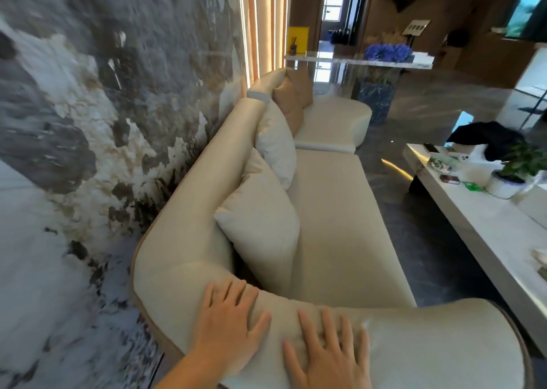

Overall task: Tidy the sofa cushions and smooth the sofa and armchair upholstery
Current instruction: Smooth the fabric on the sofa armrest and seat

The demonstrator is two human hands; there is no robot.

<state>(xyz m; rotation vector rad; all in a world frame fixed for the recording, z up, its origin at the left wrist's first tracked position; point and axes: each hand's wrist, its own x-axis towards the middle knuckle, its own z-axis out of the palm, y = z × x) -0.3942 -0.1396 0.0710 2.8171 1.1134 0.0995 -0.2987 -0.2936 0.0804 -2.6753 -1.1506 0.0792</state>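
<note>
A long cream sofa [334, 211] runs away from me along the marbled wall. Both palms lie flat on its near armrest [429, 344]. My left hand [228, 326] rests on the armrest's inner curve with fingers spread. My right hand [328, 350] lies beside it, fingers apart, holding nothing. Two cream cushions lean against the backrest, a near one [260, 225] and a farther one [275, 145]. Behind them stand two tan cushions [291, 98] at the sofa's far section.
A white low coffee table [479, 225] stands to the right, carrying a potted plant [518, 166], phones and a dark garment [488, 137]. Glossy dark floor [393, 211] separates it from the sofa. A marble console with blue flowers [387, 52] stands at the back.
</note>
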